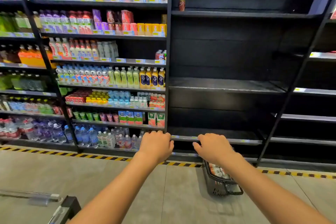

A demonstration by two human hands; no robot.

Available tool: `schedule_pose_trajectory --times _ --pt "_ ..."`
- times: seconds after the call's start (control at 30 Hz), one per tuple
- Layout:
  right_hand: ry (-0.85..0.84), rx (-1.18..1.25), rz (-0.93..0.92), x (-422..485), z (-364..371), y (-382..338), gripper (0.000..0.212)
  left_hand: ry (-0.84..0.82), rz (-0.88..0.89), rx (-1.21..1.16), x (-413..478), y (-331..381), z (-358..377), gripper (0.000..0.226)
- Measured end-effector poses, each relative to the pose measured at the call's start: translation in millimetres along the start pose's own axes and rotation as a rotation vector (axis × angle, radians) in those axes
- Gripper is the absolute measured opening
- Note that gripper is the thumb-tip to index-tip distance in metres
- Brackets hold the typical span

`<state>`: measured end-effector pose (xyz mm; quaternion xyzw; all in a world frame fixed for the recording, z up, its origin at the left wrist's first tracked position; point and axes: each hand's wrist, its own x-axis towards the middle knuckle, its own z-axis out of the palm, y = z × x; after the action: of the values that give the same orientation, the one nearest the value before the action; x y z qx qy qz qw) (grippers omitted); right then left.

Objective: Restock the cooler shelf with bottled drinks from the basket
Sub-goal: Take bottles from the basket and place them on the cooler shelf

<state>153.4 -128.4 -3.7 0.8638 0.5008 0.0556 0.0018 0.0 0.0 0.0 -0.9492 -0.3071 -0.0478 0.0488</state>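
Left hand: the left hand [156, 143] reaches forward palm down, fingers loosely bent, gripping nothing.
Right hand: the right hand [212, 146] is level beside it, fingers likewise loosely curled, holding nothing.
Basket: a black plastic mesh basket [216, 190] stands on the grey floor before the cooler, partly under the right forearm.
Drinks: white-and-red labelled bottles [218, 171] lie inside the basket.
Shelf: the dark metal cooler shelf [223, 85] is straight ahead; a single red can [181, 5] sits on an upper tier.
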Motion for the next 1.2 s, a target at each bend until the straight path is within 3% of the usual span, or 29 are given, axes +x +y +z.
schedule_pose_trajectory --times 0.33,0.63,0.97,1.2 --pt "-0.018 0.021 -0.052 39 54 13 0.042 -0.062 -0.063 0.004 37 12 41 0.041" --pt "-0.153 0.062 0.032 155 87 23 0.032 -0.230 0.033 -0.008 157 -29 71 0.033" --pt "-0.120 0.133 0.334 303 109 66 0.041 -0.084 0.302 -0.038 353 -49 100 0.032" --pt "-0.217 0.217 0.611 346 154 132 0.043 -0.253 0.520 -0.013 468 -6 159 0.031"
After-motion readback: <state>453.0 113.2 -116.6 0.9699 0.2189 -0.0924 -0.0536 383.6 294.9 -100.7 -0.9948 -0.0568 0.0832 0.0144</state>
